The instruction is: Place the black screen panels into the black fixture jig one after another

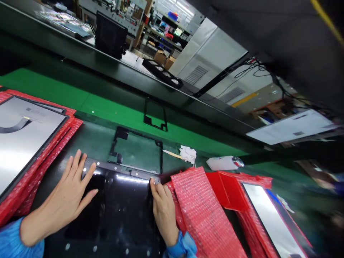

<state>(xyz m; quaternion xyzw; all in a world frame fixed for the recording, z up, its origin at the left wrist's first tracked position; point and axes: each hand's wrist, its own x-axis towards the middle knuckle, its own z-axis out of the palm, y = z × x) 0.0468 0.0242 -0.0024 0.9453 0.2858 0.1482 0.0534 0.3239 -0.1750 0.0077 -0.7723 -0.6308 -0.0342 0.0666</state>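
A glossy black screen panel (126,208) lies in front of me, with a dark strip (115,167) bearing small round light dots along its far edge. My left hand (67,190) rests at its far left corner, fingers stretched and spread, holding nothing. At the far right corner my right hand (164,204) has its fingers curled and pressed together against the edge. Whatever may be between those fingers is hidden. Just beyond the panel lies a thin black frame (162,154) with dark pads at its corners.
Silvery display panels (18,143) on red bubble wrap stand left. Red bubble-wrap sleeves (206,211) and another silvery panel (274,218) lie right. Further back are a smaller black frame (166,123), crumpled white tissue (188,154), a stick (172,154) and a white bottle (223,163).
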